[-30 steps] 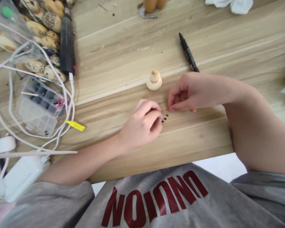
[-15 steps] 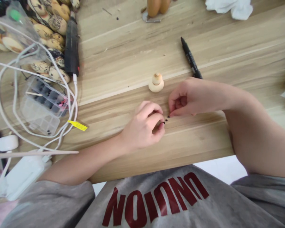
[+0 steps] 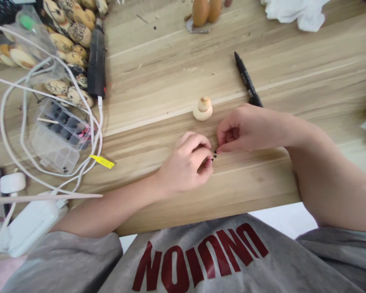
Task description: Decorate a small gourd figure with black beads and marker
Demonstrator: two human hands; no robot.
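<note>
My right hand (image 3: 242,128) is closed in a pinch, with a tiny black bead (image 3: 215,151) at its thumb and fingertip. Facing it, my left hand (image 3: 189,162) has its fingers curled, and a second black bead (image 3: 212,160) shows at its fingertips. Between the two sets of fingertips lies another small dark bead (image 3: 215,156). The beads are too small to make out in detail. Just beyond the hands, a pale, rounded two-tier wooden figure (image 3: 203,109) stands upright on the table, touched by neither hand.
A black marker (image 3: 248,79) lies beyond my right hand. On the left are a compartment box (image 3: 62,122) of small black and pink pieces, looped white cables (image 3: 21,134), a black pen-like tool (image 3: 96,61) and decorated figures (image 3: 79,34). White tissue (image 3: 299,14) lies far right.
The whole view has shifted slightly, with table objects sitting a little lower and to the right. Both hands keep nearly the same pose, fingertips close around the beads.
</note>
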